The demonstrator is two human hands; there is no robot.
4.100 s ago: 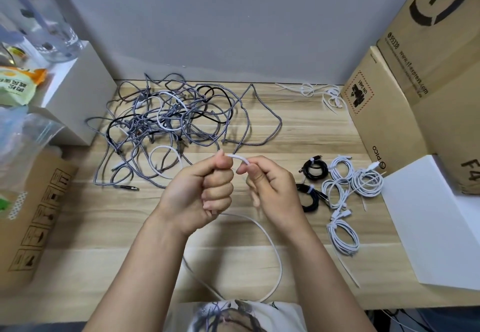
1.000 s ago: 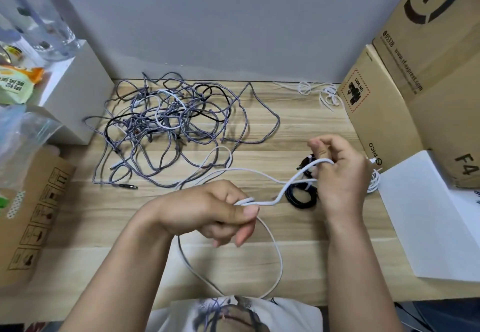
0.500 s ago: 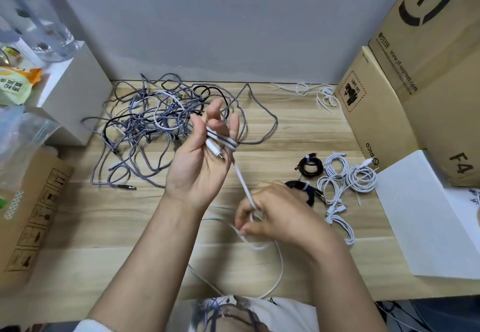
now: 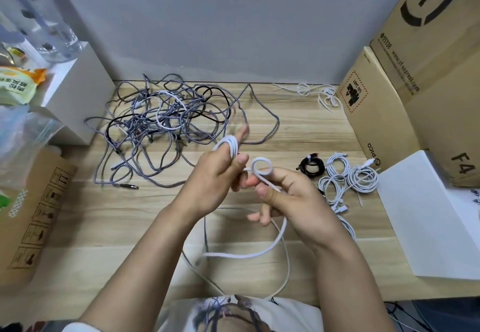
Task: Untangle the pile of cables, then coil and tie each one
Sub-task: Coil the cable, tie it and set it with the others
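Slack white cable (image 4: 272, 246) trails on the wooden desk (image 4: 298, 134) below both raised hands, the right hand (image 4: 291, 196) pinching a small loop while the left hand (image 4: 215, 175) holds coils wound round its extended fingers, the tangled pile (image 4: 166, 129) lying beyond.

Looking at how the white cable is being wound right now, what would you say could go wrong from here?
The white cable is wound in only a few turns around the left hand fingers, so those turns might slip off the fingertip. The right hand holds a small tight loop that may kink or knot. The slack on the table trails toward the person's body and could snag at the edge.
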